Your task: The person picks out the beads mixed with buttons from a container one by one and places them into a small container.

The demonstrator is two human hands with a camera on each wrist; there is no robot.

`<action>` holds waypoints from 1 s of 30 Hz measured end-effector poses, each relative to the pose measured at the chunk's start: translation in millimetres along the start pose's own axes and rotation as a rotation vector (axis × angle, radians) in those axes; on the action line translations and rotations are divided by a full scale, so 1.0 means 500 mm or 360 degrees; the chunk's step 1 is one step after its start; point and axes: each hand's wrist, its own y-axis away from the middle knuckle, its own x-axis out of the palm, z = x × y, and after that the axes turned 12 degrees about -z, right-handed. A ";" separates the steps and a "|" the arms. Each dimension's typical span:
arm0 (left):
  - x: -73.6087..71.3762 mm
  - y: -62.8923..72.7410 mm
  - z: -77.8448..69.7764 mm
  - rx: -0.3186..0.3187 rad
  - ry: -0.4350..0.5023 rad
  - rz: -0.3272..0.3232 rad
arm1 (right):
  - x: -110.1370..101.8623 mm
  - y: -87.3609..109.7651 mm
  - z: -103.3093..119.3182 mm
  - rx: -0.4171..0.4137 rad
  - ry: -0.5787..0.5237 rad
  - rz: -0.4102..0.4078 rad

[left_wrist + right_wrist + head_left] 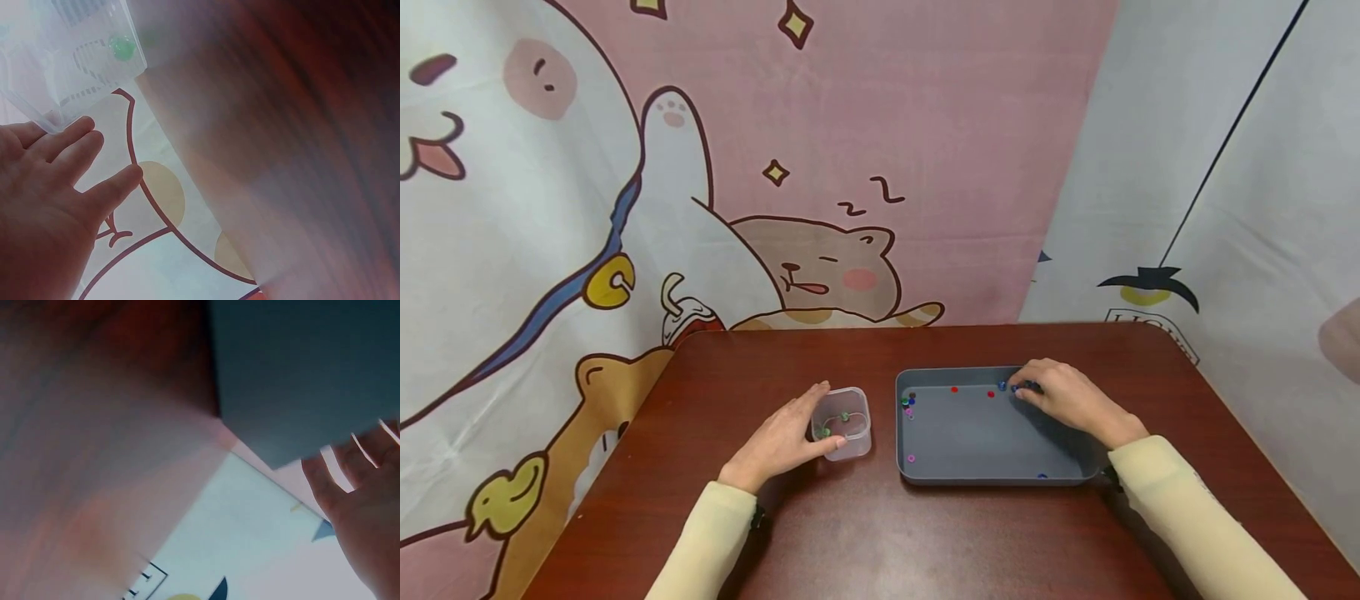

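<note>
My left hand holds a small clear plastic box, its thumb along the near side and its fingers at the far left. In the left wrist view the fingertips touch a corner of this box. Inside lie green beads on a thin loop. Over the far right part of a grey tray, my right hand reaches down with bent fingers. Small blue beads lie by its fingertips; whether one is pinched cannot be made out. The right wrist view shows the tray's outside covering the fingertips.
Two red beads lie along the tray's far side. Green, dark and pink beads gather at its left, with a pink ring bead nearer. A blue bead sits by the near wall. The brown table meets a printed cloth behind.
</note>
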 end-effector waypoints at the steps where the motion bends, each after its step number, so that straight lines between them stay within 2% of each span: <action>1: 0.000 0.000 0.000 0.0000 0.0001 0.0000 | -0.004 -0.001 0.002 0.0010 -0.0006 -0.0009; 8: -0.001 0.000 -0.001 0.0007 0.0003 -0.0015 | -0.041 -0.009 0.021 0.0052 -0.0031 -0.0084; 13: -0.001 0.000 0.000 0.0007 0.0010 -0.0018 | -0.059 -0.019 0.043 0.0034 -0.0071 -0.0164; 30: 0.001 -0.001 0.003 0.0001 0.0017 -0.0013 | -0.046 -0.075 0.166 -0.0169 -0.0358 -0.0436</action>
